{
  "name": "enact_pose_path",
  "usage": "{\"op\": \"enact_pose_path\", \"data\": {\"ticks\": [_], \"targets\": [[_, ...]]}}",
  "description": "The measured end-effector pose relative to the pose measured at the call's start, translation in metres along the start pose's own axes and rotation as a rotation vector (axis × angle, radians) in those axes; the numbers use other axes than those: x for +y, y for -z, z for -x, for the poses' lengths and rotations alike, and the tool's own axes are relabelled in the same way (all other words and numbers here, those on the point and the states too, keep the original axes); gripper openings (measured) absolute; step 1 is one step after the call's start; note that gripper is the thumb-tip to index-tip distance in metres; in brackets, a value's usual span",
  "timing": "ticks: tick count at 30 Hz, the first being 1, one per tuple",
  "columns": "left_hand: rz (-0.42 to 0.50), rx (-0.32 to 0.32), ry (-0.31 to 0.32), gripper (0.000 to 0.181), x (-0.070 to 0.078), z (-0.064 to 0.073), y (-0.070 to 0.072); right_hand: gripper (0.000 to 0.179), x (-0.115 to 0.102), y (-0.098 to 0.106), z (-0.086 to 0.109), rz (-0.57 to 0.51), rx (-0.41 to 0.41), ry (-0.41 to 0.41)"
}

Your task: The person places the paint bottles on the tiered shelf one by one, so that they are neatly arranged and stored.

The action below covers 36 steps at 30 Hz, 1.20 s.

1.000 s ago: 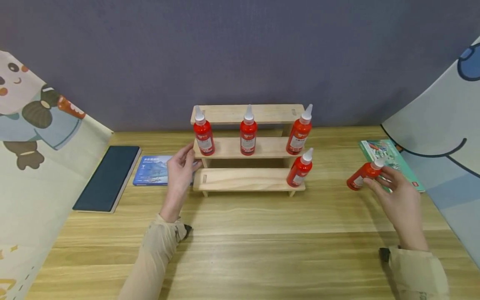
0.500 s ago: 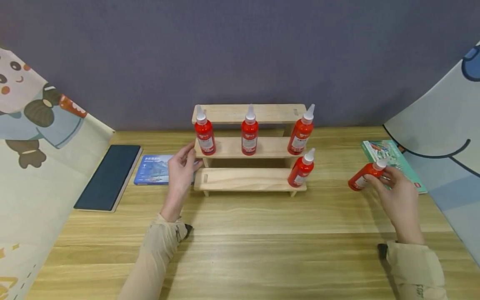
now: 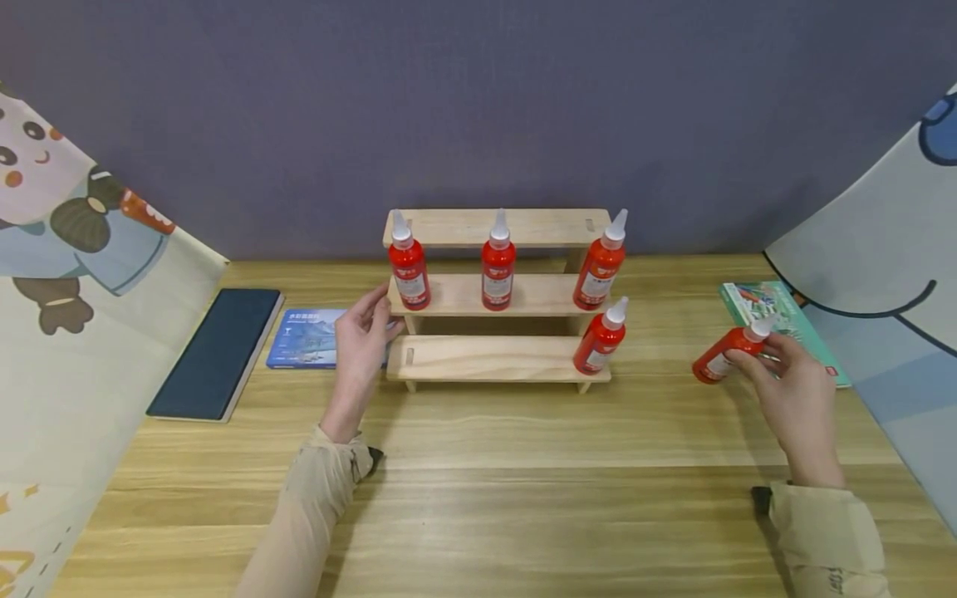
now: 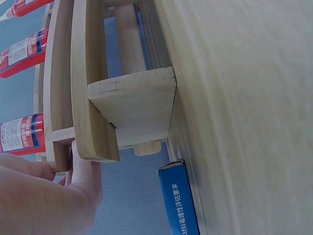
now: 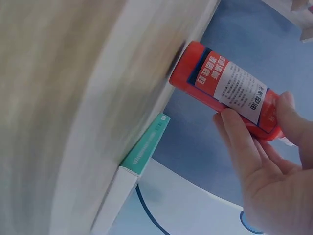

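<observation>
A three-tier wooden rack (image 3: 478,365) stands on the table in the head view. On its middle tier are three red bottles with white pointed caps: a left bottle (image 3: 409,278), a centre bottle (image 3: 497,278) and a right bottle (image 3: 598,274). Another red bottle (image 3: 600,342) is at the right end of the lowest tier. My left hand (image 3: 361,336) grips the left end of the middle tier, thumb and fingers about the board in the left wrist view. At the right, my right hand (image 3: 796,399) holds a tilted red bottle (image 5: 230,90) near its cap.
Left of the rack lies a blue box (image 3: 302,340), partly behind my left hand. Further left is a dark flat tablet-like slab (image 3: 217,353). A green box (image 3: 785,320) lies beyond my right hand. A grey-blue partition (image 3: 478,108) rises behind the table (image 3: 478,482).
The head view has shifted very slightly. Both hands keep their holds, my left on the rack and my right on the tilted bottle, with hardly any movement.
</observation>
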<state>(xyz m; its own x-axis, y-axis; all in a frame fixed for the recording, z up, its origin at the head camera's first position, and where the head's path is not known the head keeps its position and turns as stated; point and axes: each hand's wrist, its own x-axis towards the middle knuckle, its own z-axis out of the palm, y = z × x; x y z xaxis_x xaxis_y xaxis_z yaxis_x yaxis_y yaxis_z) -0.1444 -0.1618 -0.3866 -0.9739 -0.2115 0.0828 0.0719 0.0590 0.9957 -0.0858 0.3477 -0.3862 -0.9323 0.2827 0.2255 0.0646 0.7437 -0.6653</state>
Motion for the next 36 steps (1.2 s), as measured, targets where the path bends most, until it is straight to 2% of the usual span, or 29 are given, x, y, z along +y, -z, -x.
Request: {"op": "enact_pose_path", "data": {"ticks": [7, 18, 25, 36], "targets": [[0.014, 0.005, 0.0, 0.041, 0.0, 0.0, 0.0, 0.052, -0.01, 0.003, 0.003, -0.023, 0.021, 0.029], [0.004, -0.004, 0.0, 0.041, 0.001, 0.001, 0.0, 0.057, -0.037, 0.015, 0.012, -0.008, 0.005, 0.003], [0.015, -0.009, 0.0, 0.042, 0.001, 0.001, 0.0, 0.053, -0.06, 0.021, 0.019, -0.047, 0.07, 0.06], [0.022, 0.015, -0.005, 0.04, 0.0, 0.0, -0.002, 0.054, -0.086, 0.031, 0.031, -0.013, 0.056, 0.096]]}}
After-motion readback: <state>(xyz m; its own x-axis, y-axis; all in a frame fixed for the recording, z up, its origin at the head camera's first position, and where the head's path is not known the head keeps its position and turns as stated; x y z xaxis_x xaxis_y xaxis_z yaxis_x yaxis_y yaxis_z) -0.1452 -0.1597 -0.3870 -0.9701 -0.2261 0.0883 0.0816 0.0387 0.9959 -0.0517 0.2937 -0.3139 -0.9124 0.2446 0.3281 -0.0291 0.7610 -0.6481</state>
